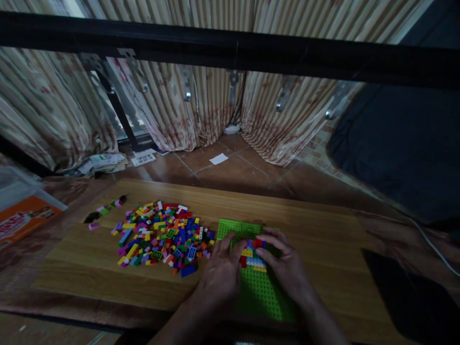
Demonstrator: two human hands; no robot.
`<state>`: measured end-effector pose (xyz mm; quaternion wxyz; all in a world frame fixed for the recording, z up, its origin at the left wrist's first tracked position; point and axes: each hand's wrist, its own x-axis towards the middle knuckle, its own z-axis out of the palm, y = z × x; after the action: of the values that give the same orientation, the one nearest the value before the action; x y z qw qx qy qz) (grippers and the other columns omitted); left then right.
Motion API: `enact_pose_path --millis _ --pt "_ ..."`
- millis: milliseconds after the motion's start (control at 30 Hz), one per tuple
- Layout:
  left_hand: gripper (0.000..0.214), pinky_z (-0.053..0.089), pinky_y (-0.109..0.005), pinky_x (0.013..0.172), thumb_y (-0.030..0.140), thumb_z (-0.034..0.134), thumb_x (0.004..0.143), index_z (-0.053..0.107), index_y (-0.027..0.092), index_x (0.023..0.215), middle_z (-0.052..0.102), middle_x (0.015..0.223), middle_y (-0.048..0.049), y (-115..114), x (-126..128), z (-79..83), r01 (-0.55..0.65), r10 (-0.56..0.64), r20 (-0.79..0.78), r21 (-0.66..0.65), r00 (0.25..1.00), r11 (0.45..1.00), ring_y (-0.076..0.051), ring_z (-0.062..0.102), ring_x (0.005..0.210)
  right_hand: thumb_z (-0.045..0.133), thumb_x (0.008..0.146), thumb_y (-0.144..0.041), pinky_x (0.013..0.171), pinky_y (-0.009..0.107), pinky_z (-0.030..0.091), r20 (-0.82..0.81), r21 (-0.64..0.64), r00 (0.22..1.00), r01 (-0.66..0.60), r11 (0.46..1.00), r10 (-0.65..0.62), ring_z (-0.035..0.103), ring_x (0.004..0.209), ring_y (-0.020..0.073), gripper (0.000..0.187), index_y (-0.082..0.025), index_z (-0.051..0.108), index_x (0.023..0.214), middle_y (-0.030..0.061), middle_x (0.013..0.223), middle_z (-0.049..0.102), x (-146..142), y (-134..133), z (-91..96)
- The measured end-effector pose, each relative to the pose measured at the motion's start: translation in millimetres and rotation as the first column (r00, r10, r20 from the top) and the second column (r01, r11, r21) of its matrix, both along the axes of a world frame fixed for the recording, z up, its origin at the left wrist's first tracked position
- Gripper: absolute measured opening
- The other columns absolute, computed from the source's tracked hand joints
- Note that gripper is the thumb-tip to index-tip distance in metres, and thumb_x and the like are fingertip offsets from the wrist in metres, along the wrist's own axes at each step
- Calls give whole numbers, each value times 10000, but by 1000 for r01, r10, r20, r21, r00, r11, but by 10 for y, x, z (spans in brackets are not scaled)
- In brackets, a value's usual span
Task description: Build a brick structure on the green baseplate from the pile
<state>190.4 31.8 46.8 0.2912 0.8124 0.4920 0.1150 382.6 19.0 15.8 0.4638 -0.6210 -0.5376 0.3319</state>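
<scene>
Resting your left hand (221,278) and right hand (285,263) on a green baseplate (264,297), you have your fingers curved around the coloured bricks (253,254) stacked on it, between the hands. Neither hand is clenched, and you cannot tell whether either one pinches a brick. The baseplate lies beneath your hands on a wooden counter (323,254). A heap of loose bricks (161,235) sits just left of your left hand, and a plastic tub (25,215) stands farther left.
</scene>
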Motion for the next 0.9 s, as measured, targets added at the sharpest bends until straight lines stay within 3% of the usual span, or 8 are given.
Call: enact_pose_path --millis 200,633,900 --pt "561 361 -487 1087 160 440 845 435 219 1403 306 1515 -134 3 76 -79 -22 22 -12 -17 1000 1000 -312 354 1351 686 765 -442 1014 451 417 25 -8 1000 -14 1000 15 528 1178 251 243 -311 735 964 56 1250 568 -58 -14 25" --pt "548 300 -499 1123 249 457 864 428 216 1410 317 1517 -130 -94 113 69 -11 12 22 -47 1000 999 -313 327 1370 620 784 -527 1038 486 380 176 -78 983 -38 996 51 518 1189 266 339 -322 710 1038 54 1265 571 -34 -33 -29" --pt "574 307 -512 1105 230 482 843 425 205 1414 299 1520 -158 -94 108 48 16 -16 14 -31 1000 999 -336 356 1345 616 798 -478 1055 465 359 108 -70 993 -37 997 44 518 1200 251 356 -289 684 1092 58 1269 588 -64 -18 73"
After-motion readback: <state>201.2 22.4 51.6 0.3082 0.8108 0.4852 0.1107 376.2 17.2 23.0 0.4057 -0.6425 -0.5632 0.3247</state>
